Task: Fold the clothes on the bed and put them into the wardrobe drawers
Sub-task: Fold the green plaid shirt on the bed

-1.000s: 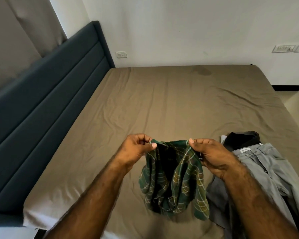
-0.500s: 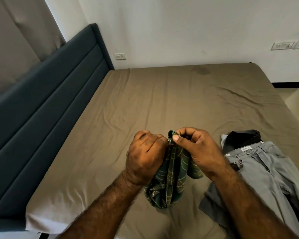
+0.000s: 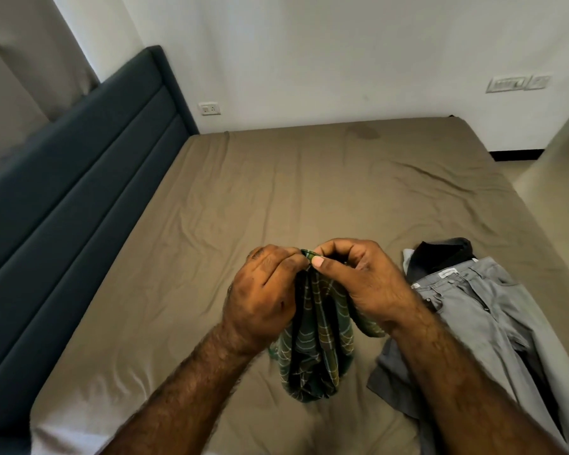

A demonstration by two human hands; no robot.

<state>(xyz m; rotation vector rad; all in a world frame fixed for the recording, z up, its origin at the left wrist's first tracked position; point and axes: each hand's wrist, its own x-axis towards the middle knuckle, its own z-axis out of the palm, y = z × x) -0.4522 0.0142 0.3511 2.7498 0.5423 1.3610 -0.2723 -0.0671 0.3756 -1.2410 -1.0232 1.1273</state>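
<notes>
Both hands, L (image 3: 260,297) & R (image 3: 368,284), pinch green plaid cloth (image 3: 316,349) top edge.

White plastered wall (image 3: 309,54) with a socket (image 3: 209,108) near the dark blue padded headboard (image 3: 79,178) and a switch plate (image 3: 518,83) farther right, grey curtain (image 3: 20,60) at left, bed (image 3: 276,198) under a creased olive-brown sheet, pale floor (image 3: 549,178) at right.
</notes>
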